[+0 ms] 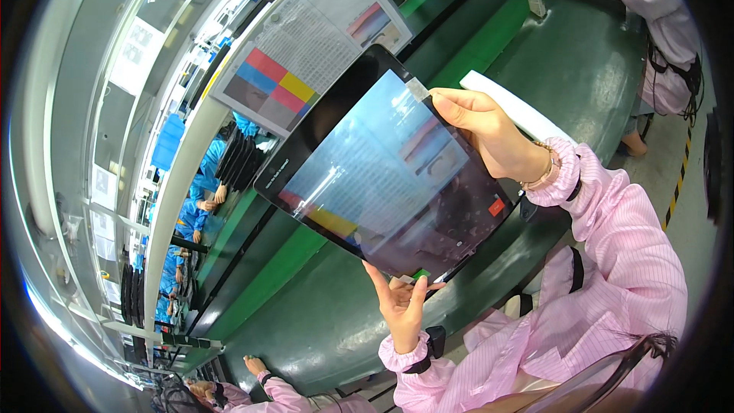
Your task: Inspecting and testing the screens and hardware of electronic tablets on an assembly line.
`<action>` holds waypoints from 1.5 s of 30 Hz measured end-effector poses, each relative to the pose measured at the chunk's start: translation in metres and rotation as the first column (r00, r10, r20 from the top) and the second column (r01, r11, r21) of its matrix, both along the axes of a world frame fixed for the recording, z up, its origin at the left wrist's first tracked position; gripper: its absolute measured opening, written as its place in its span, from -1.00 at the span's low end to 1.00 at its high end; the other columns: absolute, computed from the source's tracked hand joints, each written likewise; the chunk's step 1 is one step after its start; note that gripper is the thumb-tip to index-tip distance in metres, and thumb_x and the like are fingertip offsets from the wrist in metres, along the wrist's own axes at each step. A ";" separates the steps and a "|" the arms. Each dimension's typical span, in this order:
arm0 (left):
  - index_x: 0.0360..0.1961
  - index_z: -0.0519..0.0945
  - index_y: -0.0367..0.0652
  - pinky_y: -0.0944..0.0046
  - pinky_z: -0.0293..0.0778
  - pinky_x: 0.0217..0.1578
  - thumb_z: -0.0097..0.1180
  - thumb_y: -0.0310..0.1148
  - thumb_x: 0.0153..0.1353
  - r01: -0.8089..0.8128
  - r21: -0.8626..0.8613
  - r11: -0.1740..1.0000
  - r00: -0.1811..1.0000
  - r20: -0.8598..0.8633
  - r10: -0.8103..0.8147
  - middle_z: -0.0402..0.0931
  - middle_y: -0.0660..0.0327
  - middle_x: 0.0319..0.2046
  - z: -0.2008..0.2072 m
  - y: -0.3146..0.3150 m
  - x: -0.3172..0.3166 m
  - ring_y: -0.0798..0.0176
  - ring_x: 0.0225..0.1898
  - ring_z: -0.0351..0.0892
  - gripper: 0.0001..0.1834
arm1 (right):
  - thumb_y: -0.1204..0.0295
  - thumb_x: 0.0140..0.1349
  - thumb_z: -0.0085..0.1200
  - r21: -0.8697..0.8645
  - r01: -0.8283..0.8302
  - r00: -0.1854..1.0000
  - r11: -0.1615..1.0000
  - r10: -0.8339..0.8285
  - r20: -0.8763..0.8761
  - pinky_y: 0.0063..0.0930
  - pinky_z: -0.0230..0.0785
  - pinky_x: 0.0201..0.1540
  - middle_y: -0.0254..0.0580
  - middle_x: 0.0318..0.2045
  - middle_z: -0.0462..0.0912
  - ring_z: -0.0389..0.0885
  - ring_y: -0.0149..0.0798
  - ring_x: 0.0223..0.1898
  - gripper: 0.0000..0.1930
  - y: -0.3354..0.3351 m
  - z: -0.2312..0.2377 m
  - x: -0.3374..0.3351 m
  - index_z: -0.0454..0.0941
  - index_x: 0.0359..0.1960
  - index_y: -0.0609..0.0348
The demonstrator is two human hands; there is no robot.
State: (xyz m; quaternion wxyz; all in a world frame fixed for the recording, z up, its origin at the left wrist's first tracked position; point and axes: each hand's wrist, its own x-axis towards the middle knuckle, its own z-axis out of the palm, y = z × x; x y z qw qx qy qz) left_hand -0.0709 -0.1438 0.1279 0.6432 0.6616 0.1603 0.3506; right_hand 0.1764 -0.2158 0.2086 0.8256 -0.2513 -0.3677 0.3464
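One glossy, black-bordered panel (375, 172) gleams bluish, left hand (401, 304) and right hand (495, 131) clamping it in their grip.

Glossy panel (382, 160), smooth tabletop (306, 336), cloth sleeve (627, 237)

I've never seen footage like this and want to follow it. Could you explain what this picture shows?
No machine here: these are a person's bare hands in pink sleeves, seen from a wide camera on that person's head, which bends straight edges. The right hand grips the upper right edge of a dark tablet, and the left hand holds its lower edge. Its shiny front seems to reflect the printed sheet beyond it. Below is a green table; a white thing shows behind the right hand. A co-worker in pink is at the upper right.
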 end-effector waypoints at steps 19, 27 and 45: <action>0.38 -0.34 0.06 0.07 0.66 -0.38 -0.01 -0.69 0.13 -0.067 -0.040 0.997 0.998 0.015 0.068 0.43 0.01 -0.14 0.005 -0.010 0.006 0.28 -0.27 0.47 -0.03 | 0.24 0.34 -0.08 -0.002 -0.003 1.000 1.000 0.003 0.004 -0.69 0.38 -0.24 -0.38 -0.31 0.59 0.51 -0.61 -0.31 -0.71 -0.001 -0.002 0.002 0.51 -0.17 0.24; 0.38 -0.33 0.07 0.08 0.66 -0.40 0.00 -0.69 0.14 -0.066 -0.033 0.997 0.998 0.019 0.067 0.43 0.02 -0.15 0.001 -0.009 0.005 0.28 -0.27 0.48 -0.04 | 0.25 0.34 -0.09 0.008 0.004 1.000 1.000 -0.004 0.020 -0.69 0.38 -0.24 -0.38 -0.31 0.59 0.51 -0.61 -0.31 -0.70 -0.001 -0.003 0.004 0.50 -0.15 0.25; 0.38 -0.31 0.00 0.14 0.64 -0.39 0.01 -0.69 0.12 -0.102 -0.035 0.994 0.995 0.011 0.102 0.46 0.03 -0.15 0.004 -0.012 0.005 0.31 -0.28 0.48 -0.04 | 0.25 0.34 -0.10 0.018 -0.010 1.000 1.000 0.010 0.015 -0.69 0.39 -0.22 -0.35 -0.29 0.60 0.52 -0.60 -0.28 -0.70 -0.002 -0.004 0.002 0.50 -0.17 0.26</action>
